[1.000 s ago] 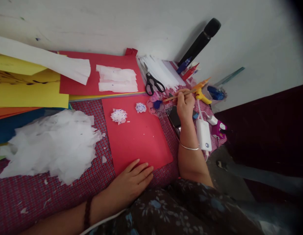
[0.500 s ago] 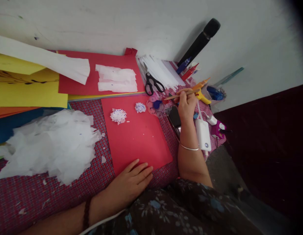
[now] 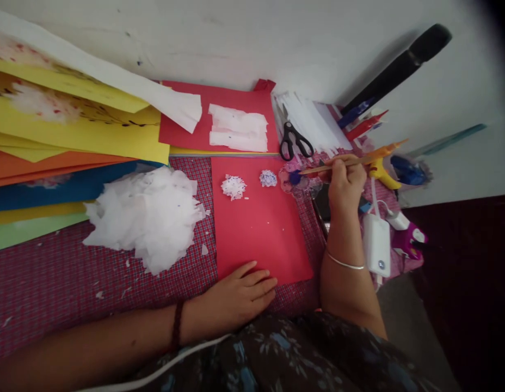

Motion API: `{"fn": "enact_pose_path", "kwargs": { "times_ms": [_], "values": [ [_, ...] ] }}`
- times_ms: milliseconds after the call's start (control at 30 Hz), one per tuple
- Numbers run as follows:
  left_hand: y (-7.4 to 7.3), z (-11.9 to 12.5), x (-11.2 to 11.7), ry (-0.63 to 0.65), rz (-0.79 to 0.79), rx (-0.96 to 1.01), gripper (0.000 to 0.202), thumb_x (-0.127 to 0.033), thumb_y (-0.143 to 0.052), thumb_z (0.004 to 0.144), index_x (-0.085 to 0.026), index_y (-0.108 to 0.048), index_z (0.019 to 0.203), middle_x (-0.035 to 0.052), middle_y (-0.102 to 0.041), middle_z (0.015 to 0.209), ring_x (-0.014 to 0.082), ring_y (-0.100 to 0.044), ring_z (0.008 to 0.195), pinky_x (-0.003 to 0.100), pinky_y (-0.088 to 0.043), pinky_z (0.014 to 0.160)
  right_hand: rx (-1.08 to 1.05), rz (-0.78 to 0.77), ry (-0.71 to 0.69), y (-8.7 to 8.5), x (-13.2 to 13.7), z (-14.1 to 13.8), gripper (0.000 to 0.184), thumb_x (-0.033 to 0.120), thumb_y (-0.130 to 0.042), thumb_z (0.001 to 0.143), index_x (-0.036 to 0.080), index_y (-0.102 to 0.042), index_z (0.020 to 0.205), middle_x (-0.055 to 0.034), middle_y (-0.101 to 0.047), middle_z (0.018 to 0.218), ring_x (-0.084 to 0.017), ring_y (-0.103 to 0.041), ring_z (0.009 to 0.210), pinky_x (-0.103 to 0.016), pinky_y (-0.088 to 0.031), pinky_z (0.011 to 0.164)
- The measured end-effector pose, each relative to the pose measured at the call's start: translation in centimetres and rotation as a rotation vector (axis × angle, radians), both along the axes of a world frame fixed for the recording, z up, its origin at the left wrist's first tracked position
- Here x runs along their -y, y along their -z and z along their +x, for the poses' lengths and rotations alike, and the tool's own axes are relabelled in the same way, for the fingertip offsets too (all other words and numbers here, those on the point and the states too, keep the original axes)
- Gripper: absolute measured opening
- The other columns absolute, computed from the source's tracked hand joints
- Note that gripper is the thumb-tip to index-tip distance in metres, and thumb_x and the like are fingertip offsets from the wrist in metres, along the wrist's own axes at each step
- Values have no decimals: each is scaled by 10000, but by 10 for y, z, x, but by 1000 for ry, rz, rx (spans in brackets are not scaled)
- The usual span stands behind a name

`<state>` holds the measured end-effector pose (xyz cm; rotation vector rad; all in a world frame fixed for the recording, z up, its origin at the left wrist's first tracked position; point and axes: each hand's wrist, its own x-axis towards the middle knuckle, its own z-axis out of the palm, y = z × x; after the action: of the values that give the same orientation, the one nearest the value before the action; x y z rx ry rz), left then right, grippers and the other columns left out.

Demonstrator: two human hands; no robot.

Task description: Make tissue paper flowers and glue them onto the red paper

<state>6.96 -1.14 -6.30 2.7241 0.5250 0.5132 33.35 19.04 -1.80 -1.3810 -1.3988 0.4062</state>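
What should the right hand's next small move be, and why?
Probably a light dip of the wooden stick into the blue paint: the right hand holds it with its tip at that paint, while the left hand rests on the red sheet.

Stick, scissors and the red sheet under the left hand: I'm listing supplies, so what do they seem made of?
Stick: probably wood, matte, from its tan colour.
Scissors: likely metal at the greyish blades; black, smooth-looking handles, perhaps plastic.
Sheet: paper or card, matte, judging by its flat lie and dull, even red.
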Motion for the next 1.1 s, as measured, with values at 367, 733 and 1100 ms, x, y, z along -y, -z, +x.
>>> {"fn": "enact_pose_path", "kwargs": {
  "times_ms": [367,733,1100],
  "values": [
    [0,2,0,-7,-8,20,293,-221,-490,997,-161,-594,1264,72,-602,1367,208,-518,1258,422,-337,1124,-177,-122,-457,1,44,-90,301,510,-547,942,225,-627,882,14,-647,664,-149,-646,618,-313,-540,644],
    [0,2,0,-24,7,40,310,-212,-383,1039,-163,-602,1253,26,-619,1355,205,-509,1249,410,-306,1125,-145,-114,-435,7,44,-101,291,482,-542,949,211,-632,896,-6,-671,731,-147,-654,647,-302,-540,655],
    [1,3,0,-13,12,33,288,-225,-419,1031,-168,-603,1245,30,-618,1355,206,-514,1247,416,-315,1113,-117,-86,-459,10,46,-103,255,423,-522,974,203,-646,941,-13,-668,772,-141,-654,679,-289,-534,672]
  ]
}}
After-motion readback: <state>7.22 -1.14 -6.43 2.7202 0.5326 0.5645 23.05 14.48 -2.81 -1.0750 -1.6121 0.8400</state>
